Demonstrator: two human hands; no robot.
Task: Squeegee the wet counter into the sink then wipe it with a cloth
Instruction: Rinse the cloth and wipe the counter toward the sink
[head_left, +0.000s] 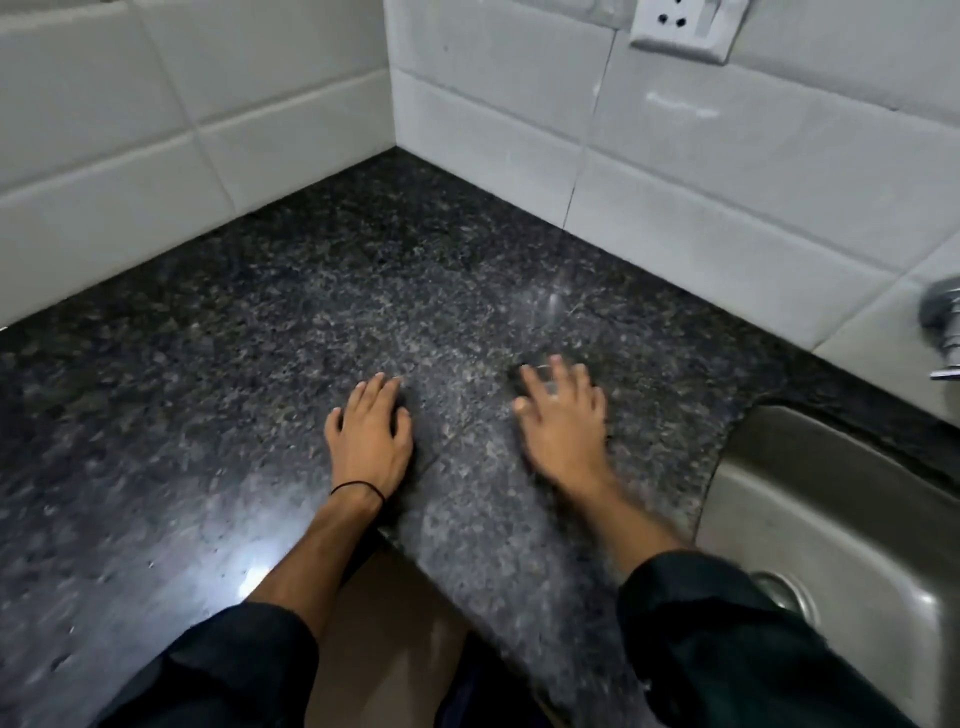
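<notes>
A dark speckled granite counter (291, 322) fills a tiled corner and shines with a light reflection near its front edge. My left hand (369, 431) rests palm down on it, fingers slightly curled, holding nothing; a thin black band circles its wrist. My right hand (563, 415) lies flat a little to the right, fingers spread, blurred, and also holds nothing. A steel sink (831, 509) sits at the lower right, with its drain (784, 592) partly hidden behind my right sleeve. No squeegee or cloth is in view.
White wall tiles (208, 104) enclose the counter at the back and on both sides. A white wall socket (680, 26) sits at the upper right. A chrome tap fitting (943, 322) juts from the right wall above the sink.
</notes>
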